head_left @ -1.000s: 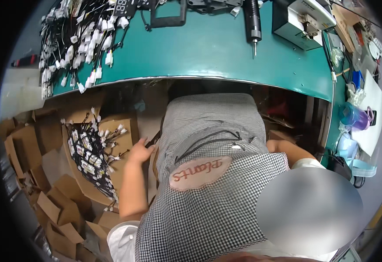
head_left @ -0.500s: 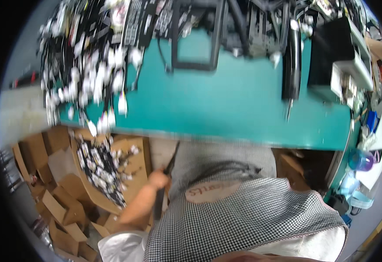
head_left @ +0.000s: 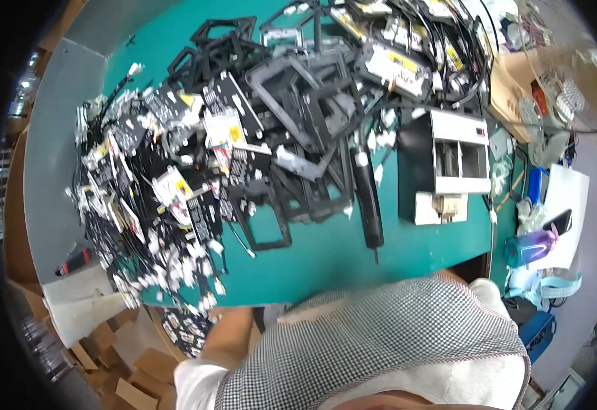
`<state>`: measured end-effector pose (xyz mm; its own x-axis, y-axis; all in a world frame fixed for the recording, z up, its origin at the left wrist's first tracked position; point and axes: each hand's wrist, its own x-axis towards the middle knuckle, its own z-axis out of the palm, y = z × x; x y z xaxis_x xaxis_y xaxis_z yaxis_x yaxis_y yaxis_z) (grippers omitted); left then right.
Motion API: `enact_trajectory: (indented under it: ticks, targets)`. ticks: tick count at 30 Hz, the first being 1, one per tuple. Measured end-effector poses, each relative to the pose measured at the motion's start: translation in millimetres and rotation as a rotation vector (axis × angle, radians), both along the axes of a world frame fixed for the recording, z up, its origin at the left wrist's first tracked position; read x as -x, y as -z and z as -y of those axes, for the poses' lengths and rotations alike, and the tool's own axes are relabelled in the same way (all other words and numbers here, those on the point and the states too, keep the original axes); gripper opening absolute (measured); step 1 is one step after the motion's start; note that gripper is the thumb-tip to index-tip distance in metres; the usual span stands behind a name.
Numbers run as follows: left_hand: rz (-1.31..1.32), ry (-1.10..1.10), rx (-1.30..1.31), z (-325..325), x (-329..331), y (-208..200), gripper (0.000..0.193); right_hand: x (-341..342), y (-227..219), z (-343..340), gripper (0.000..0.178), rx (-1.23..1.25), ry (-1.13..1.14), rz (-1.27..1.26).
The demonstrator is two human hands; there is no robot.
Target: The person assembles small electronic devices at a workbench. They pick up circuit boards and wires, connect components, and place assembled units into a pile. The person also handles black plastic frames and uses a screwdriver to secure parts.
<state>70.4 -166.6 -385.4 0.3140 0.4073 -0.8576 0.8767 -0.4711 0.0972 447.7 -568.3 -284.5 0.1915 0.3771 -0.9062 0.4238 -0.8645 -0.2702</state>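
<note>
My left forearm [head_left: 232, 335] reaches down at the near edge of the green table [head_left: 442, 256]; the hand itself is hidden beyond the edge and my checked apron [head_left: 387, 321]. Of my right side only a white sleeve [head_left: 486, 295] shows, and that hand is out of sight. On the tabletop lies a heap of small black circuit boards with white-plugged cables [head_left: 141, 205]. Beside it are stacked black plastic frames [head_left: 288, 92]. To their right lies a black electric screwdriver [head_left: 368, 198], its bit toward me.
A black-and-white box-shaped device [head_left: 462, 154] stands on the right. Labelled modules with black cables [head_left: 397, 72] lie at the back. A purple-blue bottle [head_left: 527, 246] and a phone [head_left: 559, 222] are farther right. Cardboard boxes [head_left: 151, 369] and a carton of boards [head_left: 186, 331] sit below left.
The view has shifted, bringing more of the tabletop's far part into sight. My left hand, earlier below the table edge at a dark bar-like thing, is now hidden.
</note>
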Motion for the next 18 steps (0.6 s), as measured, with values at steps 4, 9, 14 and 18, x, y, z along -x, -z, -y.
enact_trajectory:
  ticks: [4, 9, 14, 18]
  targets:
    - [0.178, 0.033, -0.056, -14.5, -18.8, 31.3, 0.044, -0.7, 35.1, -6.9, 0.021, -0.091, -0.032, 0.17]
    - [0.713, 0.085, -0.142, -20.4, -2.0, 51.3, 0.039, 15.9, 95.1, -5.0, 0.022, -0.361, -0.131, 0.479]
    - [0.046, 0.236, -0.231, 0.6, -42.5, -60.0, 0.049, 32.4, -30.4, -51.7, 0.022, -0.242, -0.251, 0.207]
    - [0.306, 0.214, -0.31, 13.8, -25.3, -120.8, 0.048, 34.4, -107.7, -66.3, 0.022, -0.571, -0.331, -0.176]
